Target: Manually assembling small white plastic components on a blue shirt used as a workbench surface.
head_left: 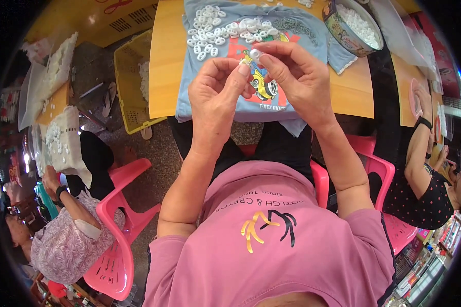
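With right hand (305,82) above blue cloth (261,115), pinched white piece (254,55); with left hand (216,92), perhaps another, likely for fingertip control.

Pink chair (122,256), yellow crate (127,87), seated co-worker (69,238)

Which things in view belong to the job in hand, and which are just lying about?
Likely part of the job:
white piece in the right grip
loose white pieces
grey-green heap, too unclear to identify
round tub of small white pieces
blue printed cloth beneath the loose pieces

Seemingly just lying about:
yellow crate, its whitish contents unclear
sandal on the floor
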Action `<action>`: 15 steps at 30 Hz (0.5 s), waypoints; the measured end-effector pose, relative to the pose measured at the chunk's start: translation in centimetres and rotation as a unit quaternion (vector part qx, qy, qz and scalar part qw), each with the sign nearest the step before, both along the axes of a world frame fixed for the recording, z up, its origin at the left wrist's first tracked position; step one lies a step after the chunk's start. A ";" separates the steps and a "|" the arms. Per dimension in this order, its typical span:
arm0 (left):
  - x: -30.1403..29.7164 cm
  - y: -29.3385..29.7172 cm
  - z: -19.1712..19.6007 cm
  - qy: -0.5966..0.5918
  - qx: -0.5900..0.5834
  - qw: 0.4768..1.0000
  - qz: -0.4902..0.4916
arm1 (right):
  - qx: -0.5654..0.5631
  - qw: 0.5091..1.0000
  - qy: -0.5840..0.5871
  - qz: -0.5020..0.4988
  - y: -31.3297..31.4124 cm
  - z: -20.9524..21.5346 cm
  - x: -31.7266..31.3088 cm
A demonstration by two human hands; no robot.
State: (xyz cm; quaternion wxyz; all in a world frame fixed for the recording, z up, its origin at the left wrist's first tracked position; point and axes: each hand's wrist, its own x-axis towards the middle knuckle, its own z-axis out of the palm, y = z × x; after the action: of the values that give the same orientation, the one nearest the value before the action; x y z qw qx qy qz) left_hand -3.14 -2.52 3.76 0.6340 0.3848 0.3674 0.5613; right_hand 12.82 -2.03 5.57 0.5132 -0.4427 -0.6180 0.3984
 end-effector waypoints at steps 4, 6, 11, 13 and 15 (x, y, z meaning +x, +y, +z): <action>0.3 -0.1 0.2 0.020 0.006 1.000 0.007 | 0.089 0.991 -0.102 -0.011 0.1 -0.3 0.2; 0.2 0.0 0.2 0.006 0.003 1.000 0.000 | 0.092 0.991 -0.101 -0.002 0.1 -0.4 0.0; 0.0 0.1 0.0 -0.030 -0.011 0.999 -0.014 | 0.058 0.997 -0.056 0.001 0.0 -0.7 -0.2; 0.0 0.0 0.1 -0.022 -0.008 1.000 -0.017 | 0.045 0.998 -0.042 0.003 0.0 -0.7 -0.1; 0.2 -0.1 0.3 -0.009 -0.003 1.000 -0.012 | 0.023 1.000 -0.012 0.016 -0.1 -0.7 0.0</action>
State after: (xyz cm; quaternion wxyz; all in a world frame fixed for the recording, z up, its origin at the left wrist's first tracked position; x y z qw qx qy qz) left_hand -2.97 -2.59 4.05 0.6450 0.3822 0.3587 0.5560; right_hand 12.82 -2.17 4.89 0.5099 -0.4255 -0.6399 0.3867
